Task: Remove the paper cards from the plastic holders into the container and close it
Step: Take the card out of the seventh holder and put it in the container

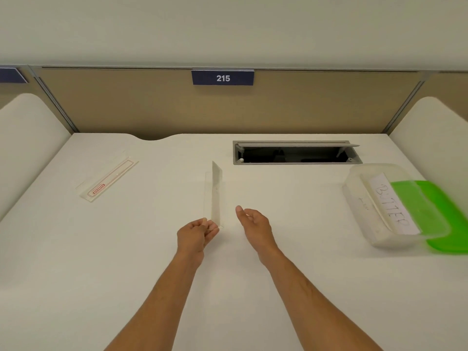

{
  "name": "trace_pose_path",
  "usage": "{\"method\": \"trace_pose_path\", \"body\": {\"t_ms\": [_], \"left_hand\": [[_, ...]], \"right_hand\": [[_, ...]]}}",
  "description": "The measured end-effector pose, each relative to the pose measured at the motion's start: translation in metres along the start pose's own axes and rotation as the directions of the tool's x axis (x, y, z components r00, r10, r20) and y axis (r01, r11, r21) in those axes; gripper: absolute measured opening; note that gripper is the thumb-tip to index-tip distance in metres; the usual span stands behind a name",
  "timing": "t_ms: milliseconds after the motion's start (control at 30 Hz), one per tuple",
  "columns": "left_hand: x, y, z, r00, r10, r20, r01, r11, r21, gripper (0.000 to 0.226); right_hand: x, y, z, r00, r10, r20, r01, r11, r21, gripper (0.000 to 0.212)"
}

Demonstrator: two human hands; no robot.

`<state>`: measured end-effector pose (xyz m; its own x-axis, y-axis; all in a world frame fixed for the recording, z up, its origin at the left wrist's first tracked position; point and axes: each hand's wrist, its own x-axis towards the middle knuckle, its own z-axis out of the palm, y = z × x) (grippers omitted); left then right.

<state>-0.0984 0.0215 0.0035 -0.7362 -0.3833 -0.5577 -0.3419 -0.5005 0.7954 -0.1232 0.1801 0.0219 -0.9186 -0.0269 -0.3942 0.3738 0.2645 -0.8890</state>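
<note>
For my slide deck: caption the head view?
Left hand pinches a clear holder; right hand open beside it.

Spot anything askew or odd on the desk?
Only the container: it sits tilted, propped on its green lid, with a card inside. The cable hatch in the desk stands open. Nothing spilled or damaged.

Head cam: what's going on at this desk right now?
A person's left hand pinches the near end of a clear plastic holder with a paper card still in it, raised over the white desk. The right hand hovers open beside it, holding nothing. A second clear holder with a red-printed card lies far left. The translucent container sits right, holding a handwritten card, resting on its green lid.
</note>
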Motion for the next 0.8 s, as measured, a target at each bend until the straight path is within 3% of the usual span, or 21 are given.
{"method": "trace_pose_path", "body": {"t_ms": [200,367,600,800], "left_hand": [[-0.025,-0.026,0.028,0.986,-0.013,0.167,0.007,0.999,0.042,0.013],[-0.042,-0.040,0.046,0.966,-0.051,0.255,0.038,0.998,0.056,0.017],[-0.057,-0.054,0.066,0.963,-0.052,0.264,0.022,0.993,0.115,0.017],[-0.056,-0.052,0.074,0.950,-0.118,0.291,0.053,0.974,0.222,0.021]], "right_hand": [[-0.008,-0.001,-0.027,0.996,0.060,0.065,-0.061,0.998,0.010,0.094],[-0.013,0.005,-0.048,0.995,0.036,0.088,-0.046,0.993,0.110,0.087],[-0.019,0.016,-0.075,0.994,-0.008,0.107,-0.007,0.990,0.139,0.098],[-0.023,0.026,-0.103,0.996,-0.024,0.087,0.006,0.979,0.204,0.083]]}}
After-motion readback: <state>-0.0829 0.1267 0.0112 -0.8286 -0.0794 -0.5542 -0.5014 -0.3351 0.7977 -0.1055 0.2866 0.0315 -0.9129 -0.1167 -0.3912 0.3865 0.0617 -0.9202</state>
